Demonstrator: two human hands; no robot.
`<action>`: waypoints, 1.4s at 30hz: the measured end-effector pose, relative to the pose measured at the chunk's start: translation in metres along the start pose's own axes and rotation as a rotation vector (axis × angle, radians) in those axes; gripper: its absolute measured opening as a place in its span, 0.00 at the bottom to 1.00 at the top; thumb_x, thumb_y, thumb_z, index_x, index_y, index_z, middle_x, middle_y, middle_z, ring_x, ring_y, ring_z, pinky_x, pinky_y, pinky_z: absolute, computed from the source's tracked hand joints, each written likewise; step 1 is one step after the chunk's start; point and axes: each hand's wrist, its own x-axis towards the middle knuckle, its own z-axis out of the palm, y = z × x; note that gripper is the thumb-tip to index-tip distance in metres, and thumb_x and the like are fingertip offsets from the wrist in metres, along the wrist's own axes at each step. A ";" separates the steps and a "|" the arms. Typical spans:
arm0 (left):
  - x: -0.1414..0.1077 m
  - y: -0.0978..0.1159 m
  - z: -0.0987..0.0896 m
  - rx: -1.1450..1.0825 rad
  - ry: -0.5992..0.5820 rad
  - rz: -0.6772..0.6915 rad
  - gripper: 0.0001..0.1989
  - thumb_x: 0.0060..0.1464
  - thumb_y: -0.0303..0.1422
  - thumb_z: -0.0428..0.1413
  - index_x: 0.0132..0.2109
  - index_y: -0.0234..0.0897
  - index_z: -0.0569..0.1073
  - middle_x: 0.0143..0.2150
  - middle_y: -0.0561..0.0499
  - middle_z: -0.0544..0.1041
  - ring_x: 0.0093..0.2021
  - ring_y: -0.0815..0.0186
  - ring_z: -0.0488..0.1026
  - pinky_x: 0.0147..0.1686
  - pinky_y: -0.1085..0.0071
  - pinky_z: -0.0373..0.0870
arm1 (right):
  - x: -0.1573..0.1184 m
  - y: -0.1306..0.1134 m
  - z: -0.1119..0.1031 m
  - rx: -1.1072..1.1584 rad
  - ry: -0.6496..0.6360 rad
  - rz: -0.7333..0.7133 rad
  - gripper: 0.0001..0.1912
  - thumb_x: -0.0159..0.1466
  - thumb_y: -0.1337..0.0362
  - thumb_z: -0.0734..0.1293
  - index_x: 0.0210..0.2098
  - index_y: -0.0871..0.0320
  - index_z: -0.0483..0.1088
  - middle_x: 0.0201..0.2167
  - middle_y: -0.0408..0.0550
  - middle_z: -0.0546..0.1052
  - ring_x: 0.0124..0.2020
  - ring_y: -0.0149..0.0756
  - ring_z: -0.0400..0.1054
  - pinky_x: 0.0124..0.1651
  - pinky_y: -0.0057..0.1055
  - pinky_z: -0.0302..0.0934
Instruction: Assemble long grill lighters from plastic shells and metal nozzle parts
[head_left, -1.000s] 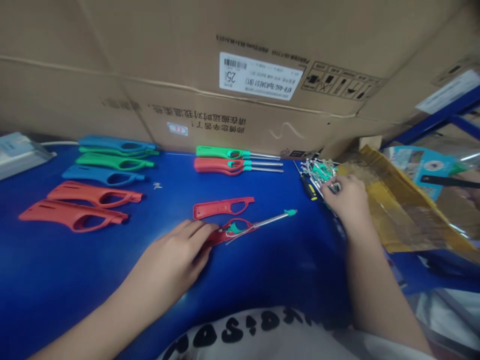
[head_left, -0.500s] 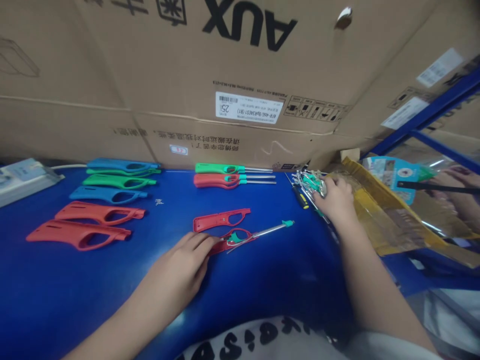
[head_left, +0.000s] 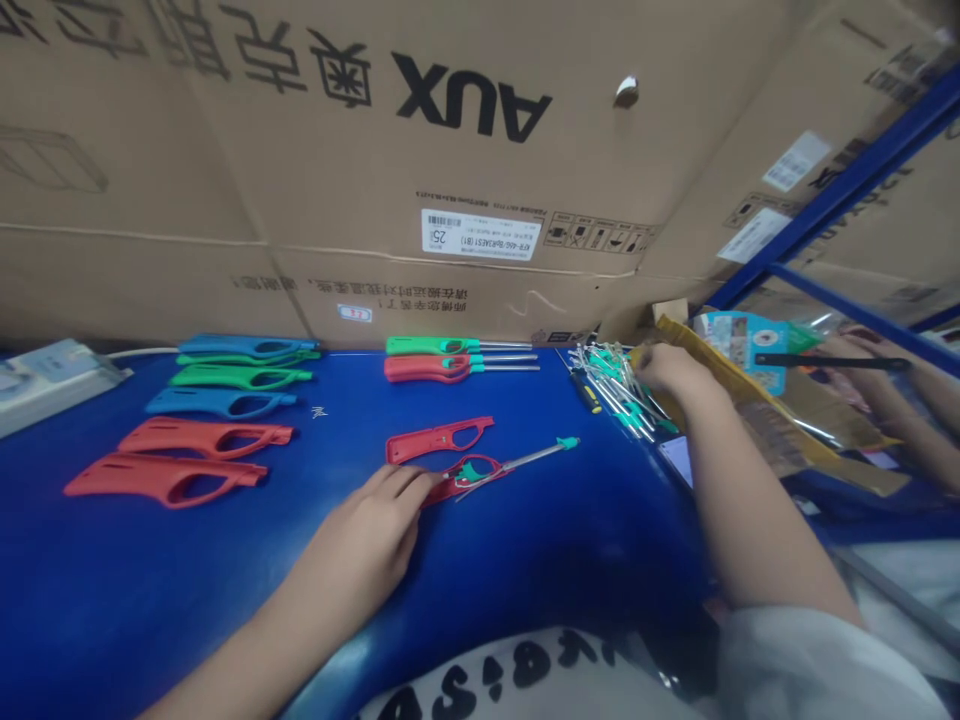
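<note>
Left hand (head_left: 367,530) lies on the blue bench (head_left: 90,570), fingers together over the end of a red lighter shell (head_left: 466,482), hiding part of it. Right hand (head_left: 671,372) is curled at a heap of teal-and-metal lighter wands (head_left: 615,392), too tangled to count, and I can't tell if it's pinching one. Six more shells (head_left: 217,403) sit left, plus a loose red shell (head_left: 439,441) and two long lighters (head_left: 427,368).

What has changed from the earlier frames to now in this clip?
The right hand has moved right, off the pile of metal lighter rods, leaving it uncovered, and now sits by the gold bag; whether it holds anything is unclear. The left hand stays on the red lighter shell. The rows of coloured lighter shells stayed put.
</note>
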 end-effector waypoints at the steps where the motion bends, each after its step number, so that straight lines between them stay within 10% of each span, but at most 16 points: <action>1: 0.000 0.000 0.000 -0.001 0.001 0.001 0.18 0.62 0.22 0.48 0.54 0.40 0.75 0.52 0.45 0.79 0.52 0.54 0.76 0.49 0.57 0.76 | 0.000 -0.003 0.004 -0.009 -0.035 0.000 0.10 0.52 0.68 0.71 0.35 0.62 0.79 0.37 0.63 0.80 0.41 0.52 0.77 0.42 0.39 0.68; 10: 0.002 -0.003 0.001 -0.019 -0.006 0.020 0.17 0.64 0.25 0.47 0.55 0.40 0.74 0.53 0.44 0.78 0.53 0.54 0.75 0.52 0.57 0.75 | -0.005 -0.015 0.011 0.037 -0.090 0.054 0.13 0.54 0.68 0.70 0.39 0.65 0.79 0.39 0.66 0.80 0.42 0.51 0.76 0.41 0.36 0.66; 18: 0.008 -0.003 0.002 -0.104 0.006 0.031 0.16 0.65 0.28 0.46 0.54 0.39 0.74 0.53 0.43 0.78 0.53 0.56 0.75 0.53 0.58 0.75 | -0.058 -0.047 -0.007 0.471 0.249 -0.124 0.15 0.64 0.57 0.65 0.44 0.58 0.77 0.40 0.52 0.81 0.40 0.40 0.75 0.42 0.31 0.66; 24: 0.008 0.004 0.001 -0.194 0.132 0.000 0.22 0.65 0.37 0.52 0.64 0.38 0.68 0.60 0.41 0.75 0.59 0.54 0.73 0.59 0.55 0.72 | -0.153 -0.116 0.028 1.212 -0.343 -0.732 0.11 0.60 0.58 0.71 0.38 0.59 0.74 0.28 0.44 0.76 0.23 0.26 0.63 0.26 0.24 0.58; 30: 0.008 0.007 0.005 -0.380 0.131 0.028 0.18 0.65 0.37 0.55 0.60 0.40 0.73 0.55 0.44 0.79 0.52 0.58 0.79 0.54 0.61 0.76 | -0.195 -0.137 0.047 1.186 -0.417 -0.865 0.04 0.61 0.64 0.71 0.34 0.58 0.75 0.25 0.40 0.74 0.24 0.26 0.63 0.26 0.23 0.56; 42: 0.016 0.010 -0.004 -0.796 0.205 -0.373 0.12 0.52 0.37 0.67 0.43 0.36 0.82 0.41 0.46 0.83 0.40 0.61 0.80 0.44 0.64 0.79 | -0.174 -0.112 0.051 0.545 -0.012 -1.347 0.09 0.68 0.62 0.66 0.47 0.56 0.73 0.45 0.51 0.76 0.46 0.41 0.67 0.48 0.39 0.61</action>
